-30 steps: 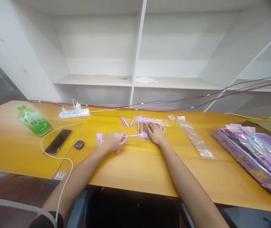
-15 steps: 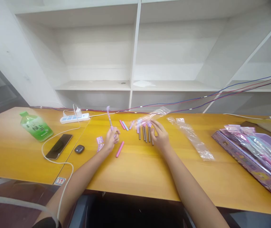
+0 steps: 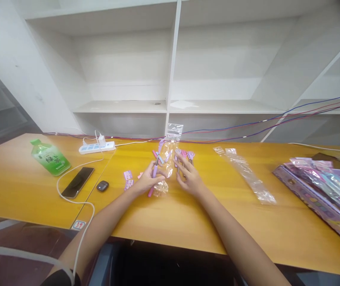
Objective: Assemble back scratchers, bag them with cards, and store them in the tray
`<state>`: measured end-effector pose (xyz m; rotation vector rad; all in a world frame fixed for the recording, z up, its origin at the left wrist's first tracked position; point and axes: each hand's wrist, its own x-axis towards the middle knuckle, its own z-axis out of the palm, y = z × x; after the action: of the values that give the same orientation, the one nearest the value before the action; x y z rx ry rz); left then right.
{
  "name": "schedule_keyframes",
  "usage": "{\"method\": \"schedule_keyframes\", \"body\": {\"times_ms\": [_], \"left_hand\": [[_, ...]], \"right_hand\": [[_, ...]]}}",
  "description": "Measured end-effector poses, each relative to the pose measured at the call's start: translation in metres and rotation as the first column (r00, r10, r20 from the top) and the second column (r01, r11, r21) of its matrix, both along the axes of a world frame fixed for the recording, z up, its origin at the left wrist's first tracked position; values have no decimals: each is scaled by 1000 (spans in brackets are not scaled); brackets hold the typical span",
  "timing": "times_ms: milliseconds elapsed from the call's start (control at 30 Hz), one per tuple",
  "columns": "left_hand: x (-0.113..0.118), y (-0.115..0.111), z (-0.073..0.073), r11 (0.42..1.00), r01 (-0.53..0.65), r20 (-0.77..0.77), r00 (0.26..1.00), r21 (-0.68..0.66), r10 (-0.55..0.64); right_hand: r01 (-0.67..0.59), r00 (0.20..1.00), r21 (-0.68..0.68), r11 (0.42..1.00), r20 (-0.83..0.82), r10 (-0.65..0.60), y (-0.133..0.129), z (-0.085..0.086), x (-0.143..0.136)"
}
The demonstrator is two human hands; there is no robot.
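Note:
My left hand [image 3: 147, 180] is closed round the purple handle of a telescopic back scratcher [image 3: 155, 171], whose metal rod and purple head point away from me. A clear plastic bag [image 3: 170, 153] lies lengthwise between my hands, overlapping the loose pieces beyond. My right hand [image 3: 188, 174] is at the bag's right edge, fingers outstretched and slightly apart; whether the fingertips touch the bag I cannot tell. Beyond those fingers lie several back scratchers with small hand-shaped heads, among them a pink one [image 3: 184, 153] and a purple one [image 3: 191, 155]. A pink handle [image 3: 150, 193] shows below my left hand.
Small printed cards [image 3: 127, 175] lie left of my left hand. Further left are earbuds case [image 3: 102, 186], phone [image 3: 78, 182], green bottle [image 3: 51, 158] and power strip [image 3: 97, 147]. More clear bags [image 3: 250, 174] lie to the right, before a pile of packaged items [image 3: 321, 190]. Shelves stand behind.
My right hand has moved left and brought the clear bag between my hands. The back scratcher in my left hand has shifted right, towards the bag. The view has shifted slightly.

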<state>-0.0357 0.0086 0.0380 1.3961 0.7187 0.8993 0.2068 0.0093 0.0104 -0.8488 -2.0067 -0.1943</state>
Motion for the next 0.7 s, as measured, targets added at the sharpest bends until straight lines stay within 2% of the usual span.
{"method": "schedule_keyframes", "body": {"times_ms": [67, 133, 200, 267, 333, 433, 567, 633, 700], "left_hand": [[2, 1, -5, 997, -57, -24, 998, 59, 59], [4, 2, -9, 987, -116, -62, 990, 111, 124], [7, 2, -12, 974, -147, -127, 977, 174, 170], [10, 1, -15, 955, -155, -191, 960, 254, 206], [13, -3, -17, 935, -130, -254, 942, 330, 221], [17, -10, -22, 886, -81, -299, 924, 457, 238], [24, -18, -30, 804, -38, -229, 950, 594, 214], [26, -19, -33, 807, -27, -215, 958, 590, 189], [25, -17, -35, 848, -28, -254, 948, 529, 190]], "right_hand": [[131, 987, -94, 987, -84, -139, 0, -3, -6], [243, 935, -139, 960, -231, -270, 0, -6, -12], [303, 881, -137, 943, -338, -332, -3, -7, -17], [307, 870, -121, 944, -366, -330, -9, -6, -23], [247, 893, -122, 961, -355, -275, -18, -1, -31], [102, 926, -218, 971, -337, -172, -30, 9, -43], [-20, 916, -343, 939, -382, -120, -36, 16, -56], [-95, 884, -396, 913, -456, -106, -36, 18, -57], [-177, 806, -430, 886, -580, -121, -34, 21, -51]]}}
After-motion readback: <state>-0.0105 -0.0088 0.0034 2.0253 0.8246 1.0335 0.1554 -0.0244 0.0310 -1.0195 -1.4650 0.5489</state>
